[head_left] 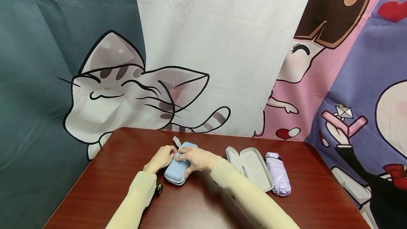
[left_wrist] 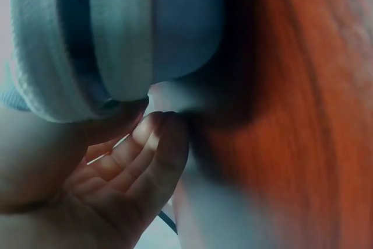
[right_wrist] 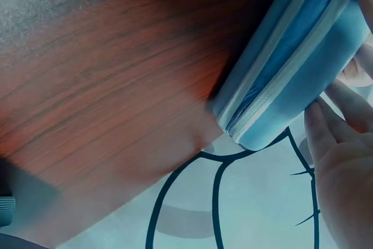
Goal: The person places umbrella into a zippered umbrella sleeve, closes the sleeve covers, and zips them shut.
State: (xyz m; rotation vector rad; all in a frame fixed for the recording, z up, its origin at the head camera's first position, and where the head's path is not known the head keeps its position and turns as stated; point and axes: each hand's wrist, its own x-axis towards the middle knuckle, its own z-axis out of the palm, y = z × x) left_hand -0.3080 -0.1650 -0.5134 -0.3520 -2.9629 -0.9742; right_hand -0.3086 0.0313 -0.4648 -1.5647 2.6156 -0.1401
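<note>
A light blue zippered case with a grey-white strap at its far end lies on the table. My right hand holds it from above, fingers across its top and thumb along its right side. The left hand is at its left edge, its curled fingers and thumb pinching near the zipper; the exact spot they pinch is hidden. In the left wrist view, the two zipper tapes stand apart, with the fingertips just beneath. Blue fabric shows between the tapes on the case in the right wrist view.
To the right lies an opened pale grey case with a slim rod in it. Beside that is a folded lavender umbrella. The brown wooden table meets a printed cartoon curtain at the back.
</note>
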